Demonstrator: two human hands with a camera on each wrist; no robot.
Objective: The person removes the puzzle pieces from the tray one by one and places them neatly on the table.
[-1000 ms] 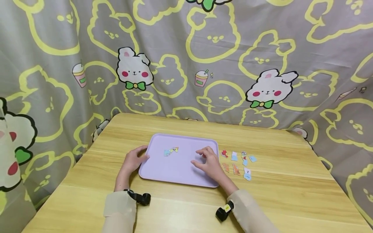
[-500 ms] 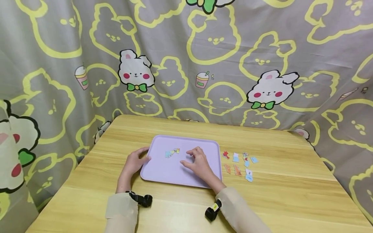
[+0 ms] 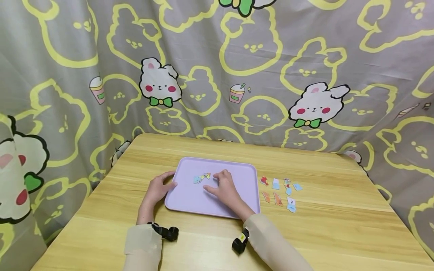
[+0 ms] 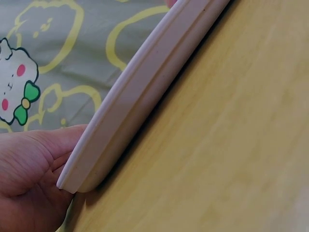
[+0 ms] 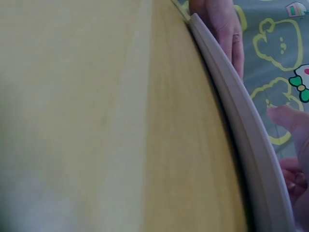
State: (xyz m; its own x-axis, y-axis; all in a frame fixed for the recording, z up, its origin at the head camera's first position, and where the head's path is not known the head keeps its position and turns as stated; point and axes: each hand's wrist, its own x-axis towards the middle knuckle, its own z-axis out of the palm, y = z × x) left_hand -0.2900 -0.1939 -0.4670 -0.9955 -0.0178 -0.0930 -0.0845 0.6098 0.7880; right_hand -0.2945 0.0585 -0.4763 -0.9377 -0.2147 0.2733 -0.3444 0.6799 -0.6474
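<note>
In the head view a lavender tray lies on the table. My left hand grips its left edge, the thumb over the rim and the fingers along the outside; the left wrist view shows this hand at the tray's corner. Inside the tray, left of centre, lie printed puzzle pieces in light blue and yellow, side by side. My right hand hovers over the tray just right of them, thumb and fingers spread apart with nothing between. From the right wrist, the tray's outer wall hides the pieces.
On the table right of the tray lie several loose pieces in two rough rows, among them a red one, an orange one and a blue one. A patterned curtain hangs behind the wooden table.
My right hand has moved left across the tray, from its right side to beside the pieces inside. The left hand keeps its grip on the tray's edge.
</note>
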